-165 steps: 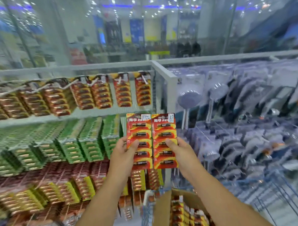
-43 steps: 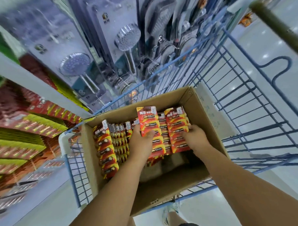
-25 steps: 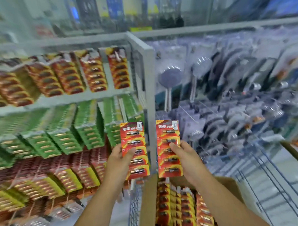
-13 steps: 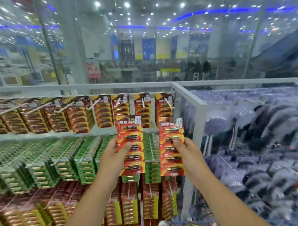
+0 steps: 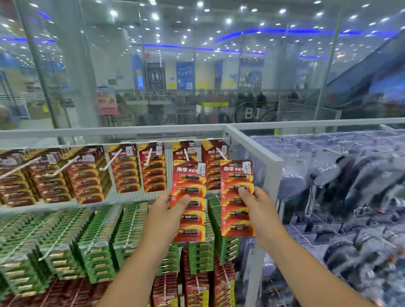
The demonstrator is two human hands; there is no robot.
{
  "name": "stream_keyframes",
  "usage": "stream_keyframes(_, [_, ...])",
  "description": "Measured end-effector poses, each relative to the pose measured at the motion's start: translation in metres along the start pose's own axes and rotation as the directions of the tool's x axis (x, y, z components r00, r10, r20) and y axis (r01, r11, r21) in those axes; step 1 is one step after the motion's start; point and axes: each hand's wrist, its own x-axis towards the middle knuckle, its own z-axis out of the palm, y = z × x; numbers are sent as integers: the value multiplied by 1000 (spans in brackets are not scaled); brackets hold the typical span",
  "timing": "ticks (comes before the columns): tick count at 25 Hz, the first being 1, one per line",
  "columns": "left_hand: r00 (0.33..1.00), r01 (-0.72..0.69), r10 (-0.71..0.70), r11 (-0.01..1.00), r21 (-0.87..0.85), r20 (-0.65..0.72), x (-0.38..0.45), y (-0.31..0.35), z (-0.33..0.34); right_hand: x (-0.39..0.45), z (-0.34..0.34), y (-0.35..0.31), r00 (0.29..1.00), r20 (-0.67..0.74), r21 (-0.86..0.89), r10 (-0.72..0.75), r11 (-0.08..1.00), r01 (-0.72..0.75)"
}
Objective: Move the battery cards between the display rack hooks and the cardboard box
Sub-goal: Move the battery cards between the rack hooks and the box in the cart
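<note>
Hanging step under way, by the look of it: both cards are raised toward the top row, cardboard box out of view. Left hand (image 5: 169,209) pinches the left card (image 5: 189,199) at its left edge, thumb across the front. Right hand (image 5: 256,204) grips the right card (image 5: 237,198) the same way, thumb on the face. Cards upright, side by side, a gap between, just below and in front of the two rightmost top hooks (image 5: 220,152). Next move likely calls for lining each card's top hole with a hook tip and sliding on; holes too small to see. Cards red-orange, strips of single batteries in blisters, price sticker top right.
</note>
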Motion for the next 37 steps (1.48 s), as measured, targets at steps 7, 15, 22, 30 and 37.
stream_keyframes(7, [999,-3,5,999,32,-42,24,-13,8,23,6,5,1000,5,-4,29,1000,-29])
stream_keyframes(15, [995,12,-6,998,62,-102,80,-33,10,74,26,15,992,-82,2,98,995,-98])
stream_keyframes(22, [993,24,-10,992,120,-117,137,-44,10,126,49,26,984,-163,-18,75,997,-79])
stream_keyframes(30, [996,26,-4,969,244,-88,181,-65,0,167,62,42,978,-203,-1,55,998,-56])
stream_keyframes(37, [997,46,-19,932,360,-77,162,-71,-19,143,58,51,963,-264,-140,50,986,-90])
